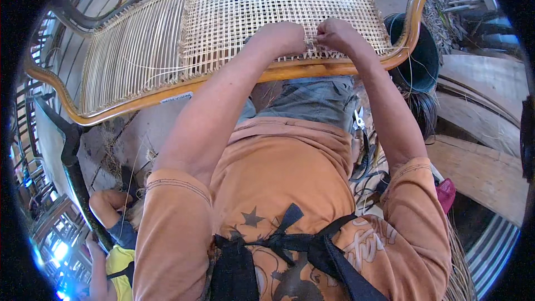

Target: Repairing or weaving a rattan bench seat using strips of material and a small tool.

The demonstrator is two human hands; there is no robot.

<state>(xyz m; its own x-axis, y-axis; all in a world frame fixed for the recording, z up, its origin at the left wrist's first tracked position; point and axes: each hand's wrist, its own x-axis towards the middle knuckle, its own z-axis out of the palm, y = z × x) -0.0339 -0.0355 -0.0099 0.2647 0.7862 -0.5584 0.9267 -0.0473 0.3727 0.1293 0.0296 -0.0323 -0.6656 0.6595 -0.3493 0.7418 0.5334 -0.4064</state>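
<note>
A curved, varnished wooden frame (312, 69) lies across in front of me, strung with pale cane webbing (234, 17). The webbing forms an open grid in the middle and right, while its left part shows strands mostly running one way. Over the near right edge of the grid, my left hand (283, 39) is closed, knuckles up. Close beside it on the right, my right hand (337, 35) is closed too, fingers curled. A small gap separates the hands. Whatever the fingers pinch is hidden or too fine to make out. Short cane ends stick up along the near rail below them.
A dark bucket (417, 58) stands by the frame's right end, with thin strands hanging over it. Metal-bladed snips (359, 119) lie by my right side. Wooden boards (479, 173) lie at the right. Another person in a yellow top (118, 267) is at lower left.
</note>
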